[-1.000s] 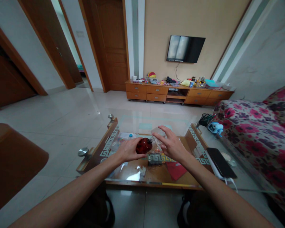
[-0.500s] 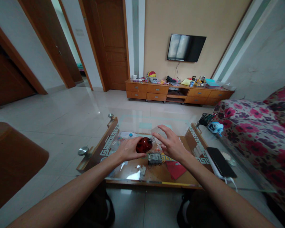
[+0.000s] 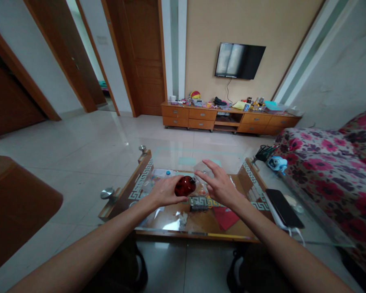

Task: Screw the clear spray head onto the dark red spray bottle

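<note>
My left hand (image 3: 164, 191) is wrapped round a dark red-brown, shiny bottle (image 3: 184, 186). The bottle lies tilted, its narrow neck pointing right. Across from it, my right hand (image 3: 218, 181) has its fingers stretched round a clear, see-through piece (image 3: 202, 168), perhaps plastic; its exact shape is hard to make out. The bottle's mouth is close to this piece and to the right fingers; whether they touch I cannot tell. Both hands are above the glass-topped coffee table (image 3: 167, 233).
On the table's right lie a black phone (image 3: 285, 208) with a white cable, a blue-white object (image 3: 277, 163) and a pen holder (image 3: 263, 152). Beneath the glass are a red sheet (image 3: 225, 217) and small items. A wooden stool (image 3: 21, 195) is left, a flowered sofa (image 3: 332, 162) right.
</note>
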Motion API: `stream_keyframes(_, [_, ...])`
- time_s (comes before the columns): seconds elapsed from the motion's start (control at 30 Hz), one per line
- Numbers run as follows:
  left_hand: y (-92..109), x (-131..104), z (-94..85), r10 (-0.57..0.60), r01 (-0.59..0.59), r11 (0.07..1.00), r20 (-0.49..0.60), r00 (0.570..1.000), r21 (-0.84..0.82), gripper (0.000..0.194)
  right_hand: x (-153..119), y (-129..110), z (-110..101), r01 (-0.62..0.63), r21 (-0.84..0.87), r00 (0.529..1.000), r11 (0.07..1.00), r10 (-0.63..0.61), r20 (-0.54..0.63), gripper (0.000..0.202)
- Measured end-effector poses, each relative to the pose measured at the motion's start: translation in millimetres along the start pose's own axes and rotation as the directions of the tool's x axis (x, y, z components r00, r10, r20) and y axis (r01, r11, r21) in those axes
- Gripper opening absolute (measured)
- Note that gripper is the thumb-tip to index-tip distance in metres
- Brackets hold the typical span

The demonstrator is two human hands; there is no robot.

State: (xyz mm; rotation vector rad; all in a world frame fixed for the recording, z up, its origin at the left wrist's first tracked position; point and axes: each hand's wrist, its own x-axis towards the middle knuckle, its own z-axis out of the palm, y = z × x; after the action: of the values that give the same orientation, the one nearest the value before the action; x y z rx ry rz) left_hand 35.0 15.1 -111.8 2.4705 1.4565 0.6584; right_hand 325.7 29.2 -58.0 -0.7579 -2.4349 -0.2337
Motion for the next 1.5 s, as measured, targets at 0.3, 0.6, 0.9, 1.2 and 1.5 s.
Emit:
stream_keyframes(0.3, [8.2, -1.0, 1.1, 0.003, -0.004, 0.998, -0.009, 1.000, -0.058, 0.081, 2.5, -1.8, -4.0, 0.008, -0.011, 1.000, 1.000, -0.008, 0.006, 0.099])
stream_keyframes(0.6, [8.1, 2.8, 10.5, 0.002, -0.004, 0.995, -0.021, 1.000, -0.099, 0.086, 5.8, -0.4, -6.9, 0.027, -0.075, 1.000, 0.997, -0.026, 0.014, 0.099])
stream_keyframes(0.9, [10.2, 3.5, 17.5, 0.000, -0.011, 0.977, -0.053, 0.999, -0.212, 0.080, 11.9, -0.7, -11.0, 0.056, -0.091, 0.997, 0.994, -0.052, 0.049, 0.109])
stream_keyframes(1.2, [8.4, 2.0, 19.8, -0.009, -0.004, 0.976, -0.058, 0.998, -0.218, 0.080, 15.9, -5.4, -12.5, 0.064, -0.107, 0.996, 0.992, -0.057, 0.069, 0.105])
stream_keyframes(1.5, [8.4, 1.4, 18.8, 0.013, -0.028, 0.974, -0.066, 0.998, -0.225, 0.081, 21.1, -11.7, -20.0, 0.109, -0.121, 0.989, 0.987, -0.095, 0.116, 0.092])
